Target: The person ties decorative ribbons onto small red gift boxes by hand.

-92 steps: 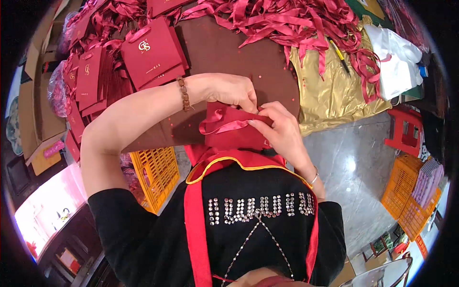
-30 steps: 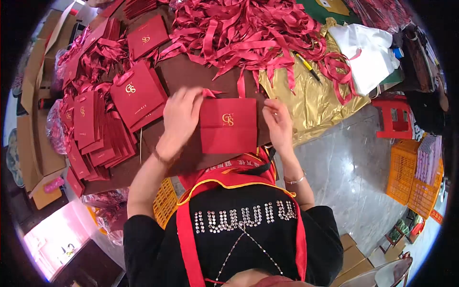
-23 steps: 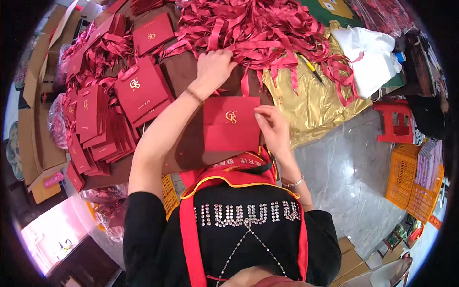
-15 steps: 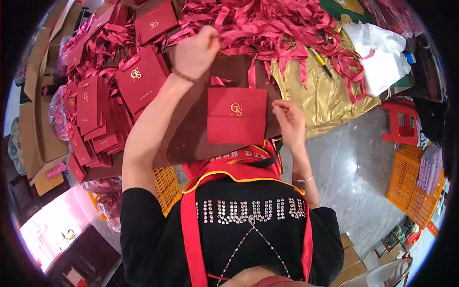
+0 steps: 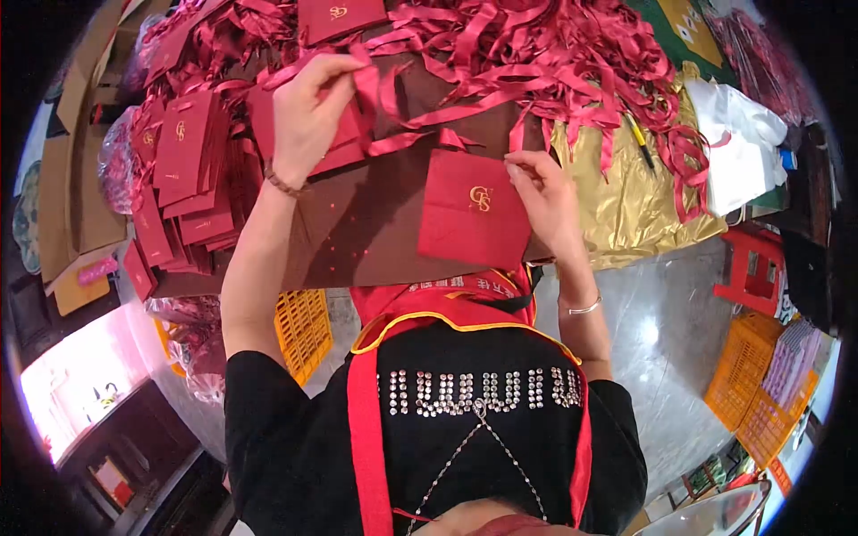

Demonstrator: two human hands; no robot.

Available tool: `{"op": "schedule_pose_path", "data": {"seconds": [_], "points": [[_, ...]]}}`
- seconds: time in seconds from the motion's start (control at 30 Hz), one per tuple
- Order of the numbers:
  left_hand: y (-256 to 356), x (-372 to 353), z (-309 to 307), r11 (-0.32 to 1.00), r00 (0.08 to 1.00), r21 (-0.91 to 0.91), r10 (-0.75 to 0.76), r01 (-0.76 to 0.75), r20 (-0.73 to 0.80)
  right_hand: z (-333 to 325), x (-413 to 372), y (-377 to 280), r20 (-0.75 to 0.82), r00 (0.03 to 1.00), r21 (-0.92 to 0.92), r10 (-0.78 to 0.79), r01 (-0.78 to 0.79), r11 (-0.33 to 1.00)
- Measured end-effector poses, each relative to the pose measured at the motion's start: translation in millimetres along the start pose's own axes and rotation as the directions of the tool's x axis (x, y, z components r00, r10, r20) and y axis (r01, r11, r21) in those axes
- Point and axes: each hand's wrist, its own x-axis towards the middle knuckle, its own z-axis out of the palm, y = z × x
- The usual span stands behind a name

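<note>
My left hand (image 5: 308, 112) pinches a ribbon (image 5: 367, 82); my right hand (image 5: 547, 196) pinches the gift bag (image 5: 469, 214), a ribbon pile (image 5: 572, 54) crowding beyond.

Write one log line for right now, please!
left hand: holding red ribbon | right hand: at upper corner of red bag | gold letters: showing

Light glares off the grey floor (image 5: 657, 366); fisheye edges curve into black.

Room opens left of bag (image 5: 469, 223); ribbons (image 5: 554, 58) block beyond
</note>
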Motion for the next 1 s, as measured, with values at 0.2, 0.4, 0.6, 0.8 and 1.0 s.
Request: {"op": "schedule_pose_path", "data": {"seconds": [0.2, 0.4, 0.6, 0.8, 1.0], "points": [[21.8, 57.3, 2.2, 0.894, 0.991, -0.431, 0.133, -0.126, -0.012, 11.8, 0.7, -13.9, 0.033, 0.998, -0.116, -0.055, 0.058, 0.992], [68.6, 55.6, -58.8, 0.599, 0.995, -0.795, 0.065, -0.098, -0.074, 10.6, 2.7, -11.9, 0.06, 0.991, -0.14, -0.119, 0.127, 0.982], [51.0, -1.7, -86.6, 0.626, 0.985, -0.779, -0.154, 0.042, -0.07, 12.3, 13.5, -2.9, 0.047, 0.915, -0.392, -0.401, 0.387, 0.835], [30.4, -73.1, -10.3, 0.526, 0.691, -0.462, -0.419, 0.714, 0.589, 25.4, 10.8, -10.2, 0.163, 0.955, -0.602, -0.248, 0.295, 0.742], [22.2, -108.3, 48.6, 0.534, 0.633, -0.373, -0.47, 0.759, 0.615, 19.3, 1.8, -8.5, 0.214, 0.961, -0.566, -0.175, 0.268, 0.78]]}}
